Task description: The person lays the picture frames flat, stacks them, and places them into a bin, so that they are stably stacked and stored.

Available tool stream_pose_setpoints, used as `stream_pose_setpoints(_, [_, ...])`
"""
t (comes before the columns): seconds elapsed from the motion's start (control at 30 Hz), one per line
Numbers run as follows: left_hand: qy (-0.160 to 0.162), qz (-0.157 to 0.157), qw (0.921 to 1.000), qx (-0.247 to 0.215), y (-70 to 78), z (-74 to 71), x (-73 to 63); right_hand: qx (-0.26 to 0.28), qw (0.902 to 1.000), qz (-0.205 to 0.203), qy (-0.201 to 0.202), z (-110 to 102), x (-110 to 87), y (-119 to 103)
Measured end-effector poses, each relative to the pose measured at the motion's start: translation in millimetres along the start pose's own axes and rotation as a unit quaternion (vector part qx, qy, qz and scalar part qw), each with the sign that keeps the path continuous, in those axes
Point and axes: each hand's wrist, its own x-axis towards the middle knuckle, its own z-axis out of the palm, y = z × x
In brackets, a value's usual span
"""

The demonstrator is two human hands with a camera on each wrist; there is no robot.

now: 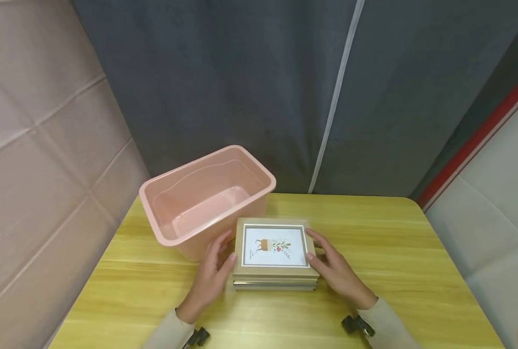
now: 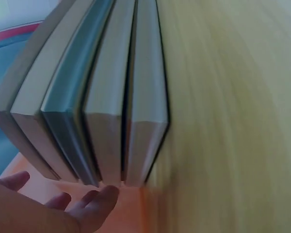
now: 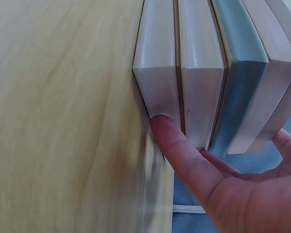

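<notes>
A neat stack of several picture frames [image 1: 276, 283] lies on the wooden table. The top frame [image 1: 250, 271] shows a print of an orange animal with leaves and flowers. In both wrist views the frames' pale edges line up, with one blue-grey frame [image 2: 68, 92] in the middle. My left hand [image 1: 211, 276] is at the stack's left side, fingers loosely spread and fingertips right at the edges. On the right side my right hand [image 1: 335, 271] has its fingers along the stack. One extended fingertip [image 3: 167, 128] touches the bottom frame's edge.
A pink plastic bin [image 1: 206, 232] stands at the back left, angled, close behind the stack and my left hand. The yellow wooden table [image 1: 394, 271] ends at a dark grey curtain [image 1: 224, 87] behind. Pale quilted walls [image 1: 36, 203] flank both sides.
</notes>
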Motion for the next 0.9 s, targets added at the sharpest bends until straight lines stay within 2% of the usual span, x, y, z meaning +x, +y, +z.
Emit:
stream_pose_setpoints(0.13, [-0.03,-0.008,0.9994,-0.017,-7.8,3.6,2.2,0.0,1.0,0.001,-0.005,0.5,-1.4,-0.7])
stream_pose_setpoints(0.33, [-0.052,-0.013,0.9982,-0.025,-14.5,7.2,2.2,0.028,0.9994,0.0,-0.019,1.0,-2.0,0.2])
stream_pose_setpoints(0.6, [-0.088,0.011,0.9952,-0.039,-14.6,5.0,5.7,0.073,0.9964,0.003,-0.044,-0.4,-3.5,1.8])
stream_pose_setpoints(0.9, [-0.117,-0.016,0.9913,-0.057,-12.1,2.3,10.5,0.138,0.9878,0.028,-0.068,-3.0,-4.7,-1.3])
